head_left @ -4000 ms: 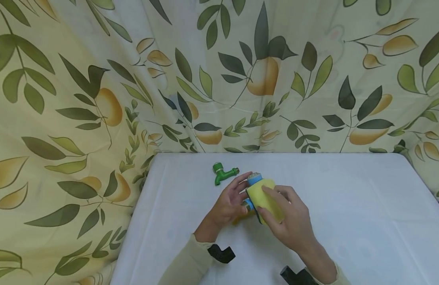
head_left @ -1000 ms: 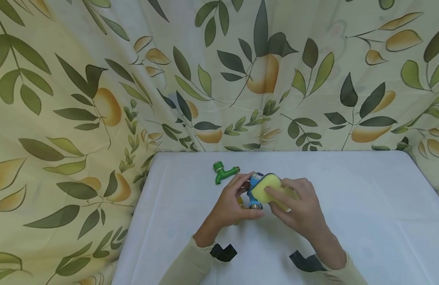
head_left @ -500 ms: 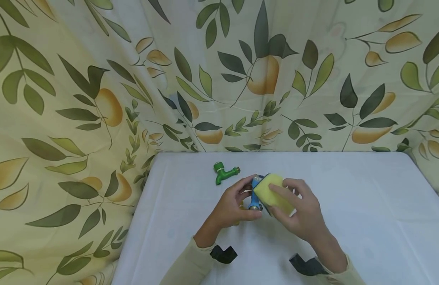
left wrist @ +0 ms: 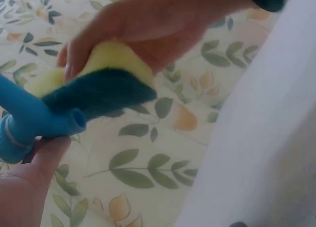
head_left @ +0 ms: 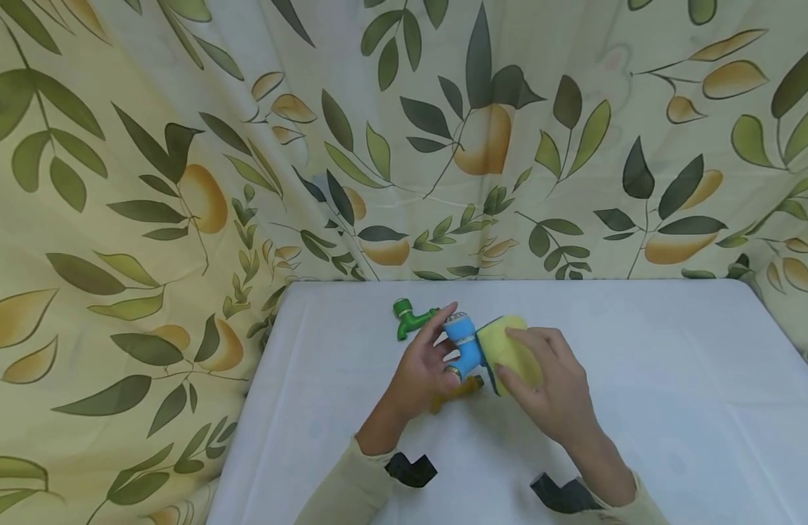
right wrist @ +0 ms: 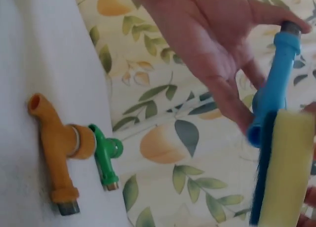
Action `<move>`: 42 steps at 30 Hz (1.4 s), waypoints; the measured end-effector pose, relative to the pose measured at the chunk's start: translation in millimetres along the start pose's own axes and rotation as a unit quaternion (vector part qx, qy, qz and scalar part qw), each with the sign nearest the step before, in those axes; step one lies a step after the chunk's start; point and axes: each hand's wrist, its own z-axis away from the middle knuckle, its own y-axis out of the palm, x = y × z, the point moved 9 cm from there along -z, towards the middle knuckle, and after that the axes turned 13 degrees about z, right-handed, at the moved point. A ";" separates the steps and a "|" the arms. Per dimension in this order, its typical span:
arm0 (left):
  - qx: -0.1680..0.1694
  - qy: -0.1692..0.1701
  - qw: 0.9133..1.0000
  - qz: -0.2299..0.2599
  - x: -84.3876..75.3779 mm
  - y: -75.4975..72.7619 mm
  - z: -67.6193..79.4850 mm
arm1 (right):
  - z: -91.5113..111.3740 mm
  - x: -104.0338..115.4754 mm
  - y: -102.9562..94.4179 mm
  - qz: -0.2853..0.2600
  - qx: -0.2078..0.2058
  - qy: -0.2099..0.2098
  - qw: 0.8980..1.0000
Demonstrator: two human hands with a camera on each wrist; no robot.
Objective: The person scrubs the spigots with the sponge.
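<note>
My left hand [head_left: 413,379] holds a blue plastic tap [head_left: 466,348] above the table, thumb and fingers at its ends. In the right wrist view the blue tap [right wrist: 277,79] is pinched between a finger at its threaded metal end and the thumb or a finger at the other. My right hand [head_left: 561,390] grips a yellow sponge [head_left: 514,357]. The sponge's dark green scouring side [left wrist: 106,91] faces the tap and overlaps its body in the left wrist view. An orange tap [right wrist: 58,155] lies on the table below the hands, partly hidden in the head view.
A green tap [head_left: 410,321] lies behind the left hand, its threaded end next to the fingers in the head view. The white table [head_left: 673,408] reaches back to a curtain [head_left: 575,182] printed with leaves and fruit. Black camera mounts [head_left: 412,470] sit at both wrists.
The blue tap has turned in the left hand and now shows its side. The sponge has shifted from over the tap to its right side. More of the orange tap shows.
</note>
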 end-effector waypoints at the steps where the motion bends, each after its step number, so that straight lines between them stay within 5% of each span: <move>1: -0.005 0.006 1.000 0.021 -1.4 -1.9 -0.2 | 1.5 0.5 1.5 0.001 0.009 0.009 1.000; 5: -0.031 0.011 0.994 0.108 -3.2 -6.9 0.0 | 3.7 3.7 2.5 0.017 0.006 0.026 1.000; 11: -0.090 0.016 0.969 0.228 0.1 -7.6 1.9 | 5.6 -2.6 -0.4 0.028 -0.037 0.060 0.997; 15: -0.092 0.030 0.963 0.253 0.8 -7.7 1.1 | 8.1 -4.8 -1.0 0.015 -0.057 0.059 0.997; 21: -0.119 0.039 0.965 0.230 4.4 -9.6 -0.2 | 9.4 3.6 -0.7 0.002 -0.083 0.038 0.996; 31: -0.106 0.071 0.981 0.144 5.7 0.0 -0.1 | 10.7 9.3 3.9 -0.045 -0.077 0.088 0.992; 38: -0.116 0.122 0.982 0.086 -0.7 6.3 1.5 | 13.2 -4.9 3.9 -0.046 -0.066 0.166 0.983; 42: -0.134 0.123 0.979 0.092 -0.9 4.8 1.0 | 14.9 -16.6 -0.1 -0.071 -0.086 0.209 0.971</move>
